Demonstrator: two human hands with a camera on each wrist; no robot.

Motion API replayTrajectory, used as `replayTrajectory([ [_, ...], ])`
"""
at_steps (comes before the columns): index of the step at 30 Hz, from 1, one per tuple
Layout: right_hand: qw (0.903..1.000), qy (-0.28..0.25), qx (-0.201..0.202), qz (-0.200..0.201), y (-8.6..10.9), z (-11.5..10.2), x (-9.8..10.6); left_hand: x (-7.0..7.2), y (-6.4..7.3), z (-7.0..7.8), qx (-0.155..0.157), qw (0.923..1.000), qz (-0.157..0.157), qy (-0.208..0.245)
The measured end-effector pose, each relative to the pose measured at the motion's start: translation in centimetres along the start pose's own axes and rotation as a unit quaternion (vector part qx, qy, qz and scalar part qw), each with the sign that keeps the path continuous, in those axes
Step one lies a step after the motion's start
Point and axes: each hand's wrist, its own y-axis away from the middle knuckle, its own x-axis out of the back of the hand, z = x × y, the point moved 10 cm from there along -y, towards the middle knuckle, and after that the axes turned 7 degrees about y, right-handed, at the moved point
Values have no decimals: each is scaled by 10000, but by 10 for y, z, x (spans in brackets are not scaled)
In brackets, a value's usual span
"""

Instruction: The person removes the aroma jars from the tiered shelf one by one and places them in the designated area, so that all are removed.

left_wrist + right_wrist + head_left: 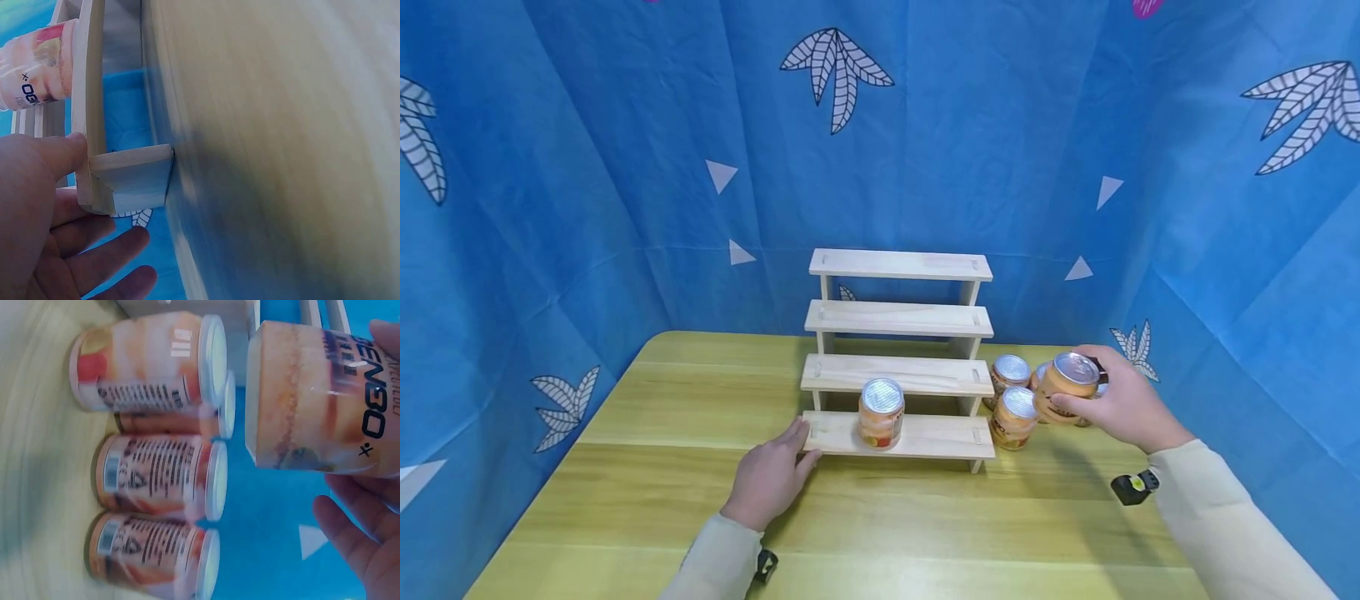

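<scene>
A pale wooden four-step display stand (897, 373) stands on the table, with one peach-coloured can (881, 421) upright on its lowest step. My left hand (770, 473) holds the left end of that step; in the left wrist view the thumb (72, 153) lies against the board's edge and the lower fingers are spread. On the right, my right hand (1123, 404) grips another can (1065, 390) with a silver lid, held up above a group of several cans. In the right wrist view this held can (319, 403) shows printed lettering.
Just right of the stand, several similar cans (1013, 421) stand close together on the yellowish wooden table (865, 529). Blue cloth (925, 167) with leaf prints hangs behind and along both sides.
</scene>
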Motion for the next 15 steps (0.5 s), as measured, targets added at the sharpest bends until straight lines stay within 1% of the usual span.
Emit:
replayTrajectory([
  [3,9999,64,-129,20,2,11,2,0,0,0,12,10000,-7,10],
  [7,9996,189,-195,39,5,24,0,0,0,0,36,10000,-25,17],
  [11,9994,243,-264,-23,9,34,-8,-1,0,0,62,10000,-60,36],
  [15,9992,149,-347,-122,12,43,-19,-1,0,-1,93,9999,-53,42],
])
